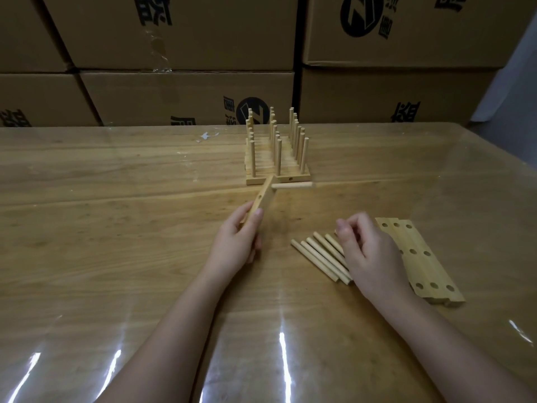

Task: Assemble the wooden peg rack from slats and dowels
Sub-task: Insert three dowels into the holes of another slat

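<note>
Fingers (253, 228) and thumb of the left hand (238, 242) are wrapped round the near end of a slat (264, 197), held on edge over the table (116, 228), a bit left of centre. One dowel (293, 186) sticks out sideways to the right from the slat's far end. Just past that, further back, sits a stack of finished racks (277, 158) with pegs pointing up. Moving right, a bunch of loose dowels (316, 254) lies side by side on the near part of the table. The right hand (372, 257) is over them with curled fingers, but it's blurry, so I honestly can't tell if it's pinching one. Right of it, a pile of drilled slats (424, 263). Cardboard boxes (406, 91) are stacked behind.
</note>
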